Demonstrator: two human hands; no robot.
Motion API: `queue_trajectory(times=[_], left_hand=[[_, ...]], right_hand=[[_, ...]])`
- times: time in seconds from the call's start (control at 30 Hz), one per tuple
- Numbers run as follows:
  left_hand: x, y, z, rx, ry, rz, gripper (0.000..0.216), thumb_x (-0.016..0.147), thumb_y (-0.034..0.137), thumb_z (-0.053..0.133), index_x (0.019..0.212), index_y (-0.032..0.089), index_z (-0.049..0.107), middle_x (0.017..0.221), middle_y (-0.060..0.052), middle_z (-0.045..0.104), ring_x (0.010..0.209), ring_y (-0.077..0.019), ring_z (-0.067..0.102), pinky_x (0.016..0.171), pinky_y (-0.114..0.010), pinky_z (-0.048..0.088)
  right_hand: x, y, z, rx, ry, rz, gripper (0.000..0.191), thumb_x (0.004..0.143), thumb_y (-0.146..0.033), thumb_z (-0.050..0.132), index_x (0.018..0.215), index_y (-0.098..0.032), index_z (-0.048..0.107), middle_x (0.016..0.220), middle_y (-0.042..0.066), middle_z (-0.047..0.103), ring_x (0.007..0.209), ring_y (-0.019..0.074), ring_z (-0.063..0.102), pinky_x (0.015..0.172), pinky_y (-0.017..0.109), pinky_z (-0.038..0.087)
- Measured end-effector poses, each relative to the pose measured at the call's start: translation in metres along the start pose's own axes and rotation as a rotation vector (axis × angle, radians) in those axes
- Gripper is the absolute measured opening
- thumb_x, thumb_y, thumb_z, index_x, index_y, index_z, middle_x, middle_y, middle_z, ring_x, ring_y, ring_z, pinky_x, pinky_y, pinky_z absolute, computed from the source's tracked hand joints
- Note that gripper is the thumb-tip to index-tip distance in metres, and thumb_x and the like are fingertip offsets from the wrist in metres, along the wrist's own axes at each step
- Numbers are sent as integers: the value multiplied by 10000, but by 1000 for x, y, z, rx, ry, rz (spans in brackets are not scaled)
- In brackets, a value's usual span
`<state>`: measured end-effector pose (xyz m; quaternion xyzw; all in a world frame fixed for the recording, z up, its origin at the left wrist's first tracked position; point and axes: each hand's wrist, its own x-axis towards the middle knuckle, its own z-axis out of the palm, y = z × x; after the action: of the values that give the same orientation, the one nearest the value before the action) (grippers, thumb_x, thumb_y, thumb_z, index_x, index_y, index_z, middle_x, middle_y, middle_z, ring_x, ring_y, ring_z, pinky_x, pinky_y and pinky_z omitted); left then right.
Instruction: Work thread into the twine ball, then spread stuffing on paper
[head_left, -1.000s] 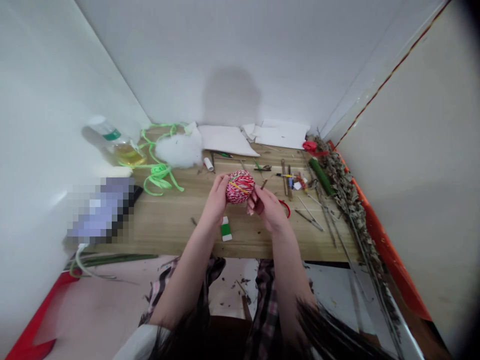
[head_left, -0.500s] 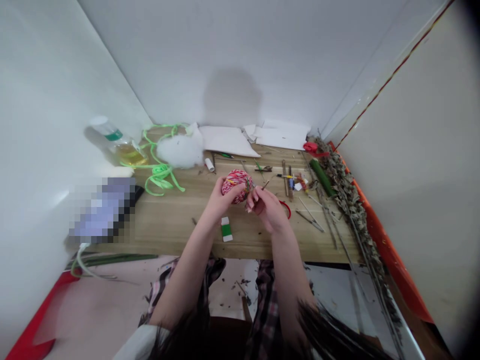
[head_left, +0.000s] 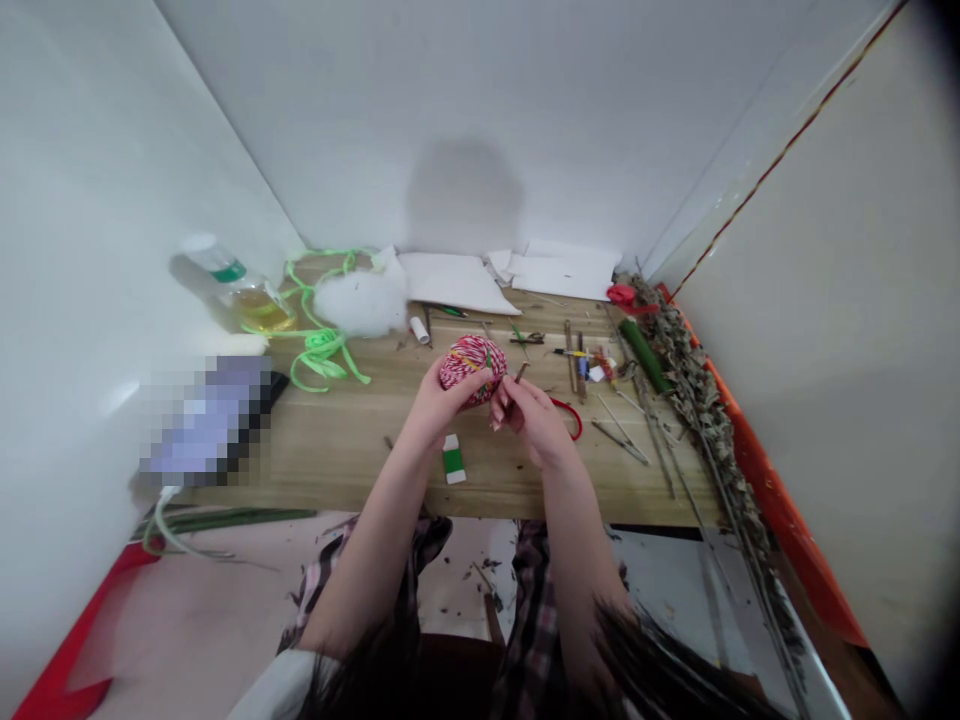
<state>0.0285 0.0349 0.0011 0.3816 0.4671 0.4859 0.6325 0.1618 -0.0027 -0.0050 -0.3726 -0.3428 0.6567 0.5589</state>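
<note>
My left hand (head_left: pixel 435 405) is wrapped around a red and white ball of twine (head_left: pixel 463 365), held just above the wooden table (head_left: pixel 337 450). My right hand (head_left: pixel 529 418) is closed in a pinch on a thin brown stick (head_left: pixel 517 375) right beside the ball. A green strand crosses the ball's top. A small green and white block (head_left: pixel 451 458) lies on the table below my hands. Red-handled scissors (head_left: pixel 566 412) lie partly hidden behind my right hand.
A bottle of yellow liquid (head_left: pixel 236 290), green ribbon (head_left: pixel 319 350) and white stuffing (head_left: pixel 360 300) sit at the back left. White paper sheets (head_left: pixel 457 280) lie at the back. Sticks and small tools (head_left: pixel 592 365) and dried leafy branches (head_left: pixel 690 390) fill the right side.
The ball has shifted slightly left and lower in my left hand. My right hand moved a little away from it, now pinching the stick upright.
</note>
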Motion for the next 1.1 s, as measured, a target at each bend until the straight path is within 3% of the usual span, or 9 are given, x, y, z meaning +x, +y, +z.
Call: queue_trajectory(times=[0.13,0.3,0.7,0.9,1.1], left_hand=[[1,2,1,-103,82,-2,589,600,453,845,1078,225,587,1088,-62,694,977,-248,683,770,-372,599],[3,7,-1,-189,97,-31,518,660,442,805,1065,234,557,1139,-62,697,1026,-253,683,797,-394,606],[3,11,-3,-328,-55,-158,533,786,535,681,1227,248,595,1214,-84,704,1085,-263,676,860,-407,589],[4,5,-2,-296,-87,-214,437,803,546,649,1086,213,672,1135,-85,729,1062,-243,674,833,-347,581],[3,2,-4,-214,-139,-141,554,755,571,692,1171,212,621,1199,-115,694,1072,-272,666,862,-401,571]], right_hand=[[-1,-1,0,-18,14,12,442,717,-562,774,641,-203,527,553,-45,544,528,109,516,556,245,428],[-2,-1,-2,-33,48,25,461,689,-579,788,636,-203,527,553,-45,540,529,110,511,541,247,427],[0,2,-2,-74,19,46,472,714,-595,765,635,-200,518,540,-42,531,512,104,502,539,251,418],[0,2,-1,-56,-4,45,475,725,-599,762,642,-203,511,544,-43,532,517,107,500,535,249,418],[-2,-1,-2,-41,-19,22,464,748,-586,751,642,-203,510,540,-37,532,515,109,501,531,250,423]])
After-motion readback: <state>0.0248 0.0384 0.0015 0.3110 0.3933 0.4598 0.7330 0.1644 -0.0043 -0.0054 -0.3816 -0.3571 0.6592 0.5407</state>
